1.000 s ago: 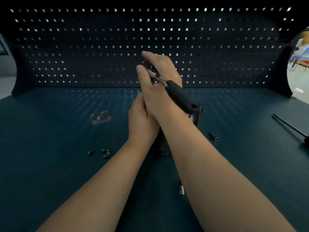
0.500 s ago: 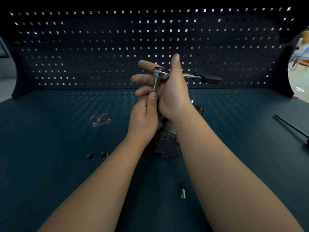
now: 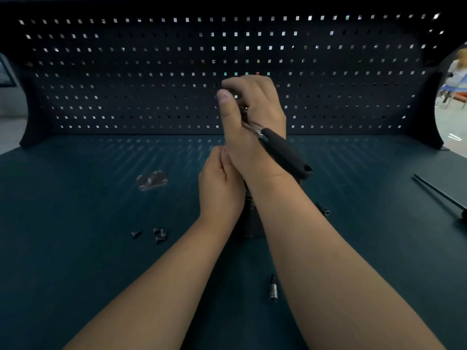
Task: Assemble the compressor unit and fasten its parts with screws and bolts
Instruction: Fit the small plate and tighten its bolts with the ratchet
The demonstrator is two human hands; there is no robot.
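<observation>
Dark table [image 3: 75, 223], pegboard [image 3: 126, 72] behind. Compressor [image 3: 249, 223] stands mid-table, mostly hidden behind your wrists. Your right hand [image 3: 252, 127] grips the ratchet [image 3: 285, 152] near its head, handle angled back over your wrist. Left hand [image 3: 219, 188] curls in just under it, touching. Can't tell what it's holding. Looks like you're running down a bolt on top of the unit. Next swing needs the socket seated square and the unit braced. Plate [image 3: 151, 180] and loose screws [image 3: 158, 234] lie left, socket [image 3: 324, 210] right, bit [image 3: 273, 291] nearest you. Plate looks not yet fitted.
</observation>
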